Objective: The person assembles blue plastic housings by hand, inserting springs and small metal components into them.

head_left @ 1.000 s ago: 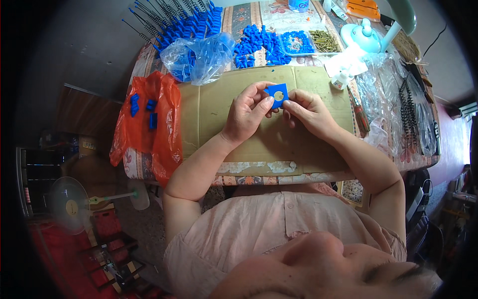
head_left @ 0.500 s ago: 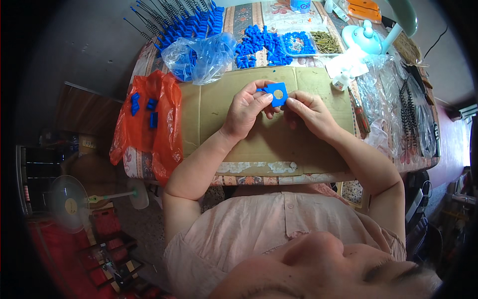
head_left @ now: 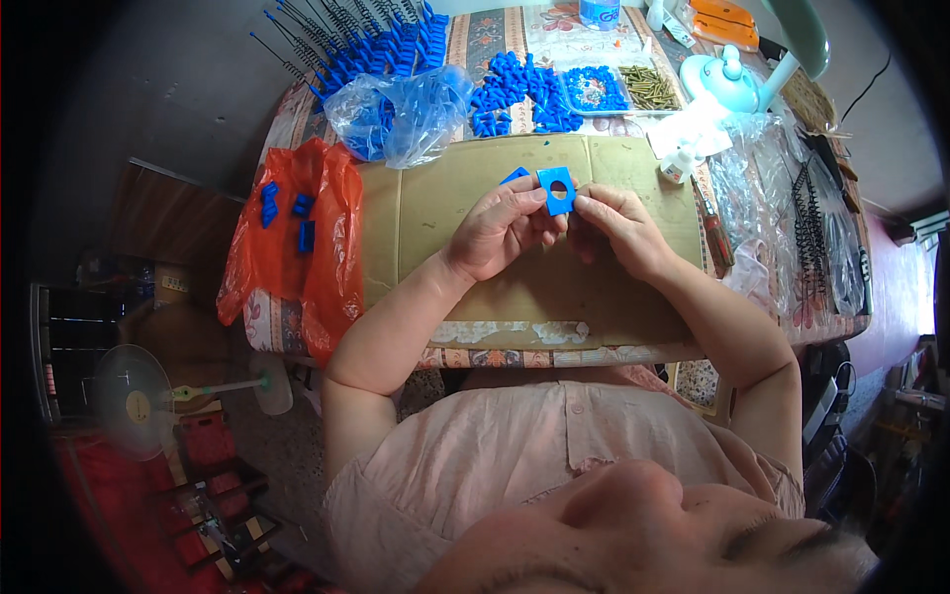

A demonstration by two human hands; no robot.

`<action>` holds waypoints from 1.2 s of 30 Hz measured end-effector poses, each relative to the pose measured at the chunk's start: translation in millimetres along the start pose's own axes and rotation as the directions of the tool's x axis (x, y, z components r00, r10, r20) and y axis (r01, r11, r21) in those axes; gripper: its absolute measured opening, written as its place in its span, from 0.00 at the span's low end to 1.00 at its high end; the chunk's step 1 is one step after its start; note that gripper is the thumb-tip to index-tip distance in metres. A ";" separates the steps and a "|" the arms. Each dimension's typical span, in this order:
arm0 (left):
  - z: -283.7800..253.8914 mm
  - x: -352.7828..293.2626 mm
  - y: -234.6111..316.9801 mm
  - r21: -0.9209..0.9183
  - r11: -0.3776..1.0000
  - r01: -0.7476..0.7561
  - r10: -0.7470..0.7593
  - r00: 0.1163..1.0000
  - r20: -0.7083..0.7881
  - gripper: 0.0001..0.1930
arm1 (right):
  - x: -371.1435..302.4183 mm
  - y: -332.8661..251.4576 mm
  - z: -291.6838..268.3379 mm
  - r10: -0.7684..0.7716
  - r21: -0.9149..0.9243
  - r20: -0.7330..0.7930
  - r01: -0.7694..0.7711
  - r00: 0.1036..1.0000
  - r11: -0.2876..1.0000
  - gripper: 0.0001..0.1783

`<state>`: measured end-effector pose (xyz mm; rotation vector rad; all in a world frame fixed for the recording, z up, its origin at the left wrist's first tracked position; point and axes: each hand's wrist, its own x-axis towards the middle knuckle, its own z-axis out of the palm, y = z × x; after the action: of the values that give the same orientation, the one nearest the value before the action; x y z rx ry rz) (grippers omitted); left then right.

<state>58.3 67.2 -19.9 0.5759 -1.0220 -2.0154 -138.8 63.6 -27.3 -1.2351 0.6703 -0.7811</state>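
A flat blue plate with a round hole (head_left: 558, 207) is held up over the cardboard sheet. My left hand (head_left: 498, 230) pinches its left edge between thumb and fingers. At its right edge, my right hand (head_left: 620, 224) grips it with thumb and fingertips. Behind the left fingers shows part of another blue piece (head_left: 515, 175); whether that hand holds it or it is joined to something, I cannot tell. The cardboard (head_left: 426, 213) lies under both hands. To the left, several blue parts (head_left: 307, 236) rest on a red plastic bag (head_left: 336, 267).
Along the far side are blue parts with black springs (head_left: 376, 59), a clear bag (head_left: 426, 119), a heap of small blue pieces (head_left: 515, 89) and a tray with brass-coloured pins (head_left: 648, 87). On the right stand a lamp (head_left: 727, 79), a small white bottle (head_left: 678, 163) and a screwdriver (head_left: 717, 243).
The blue plate has turned in my fingers and now looks narrower, its hole more oval. More of the blue piece behind my left fingers shows. Both forearms stay nearly where they were.
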 end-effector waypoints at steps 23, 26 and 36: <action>0.8 0.6 -15.0 -0.443 0.896 0.012 0.019 0.998 0.065 0.24 | -60.2 -46.3 -69.0 -0.487 -0.877 -0.378 -0.136 0.787 0.461 0.10; 3.0 -0.9 -21.6 -0.449 0.893 0.025 0.000 0.998 0.057 0.25 | -50.1 -42.0 -83.9 -0.457 -0.885 -0.421 -0.243 0.784 0.398 0.20; -6.1 4.3 -25.7 -0.446 0.893 0.059 -0.033 0.997 0.067 0.25 | -19.4 -46.5 -90.1 -0.264 -0.744 -0.322 -0.071 0.909 0.665 0.15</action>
<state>48.5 70.3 -44.6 0.2947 -0.5434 -2.2241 -229.5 22.4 0.0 -1.8937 1.3770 -0.8995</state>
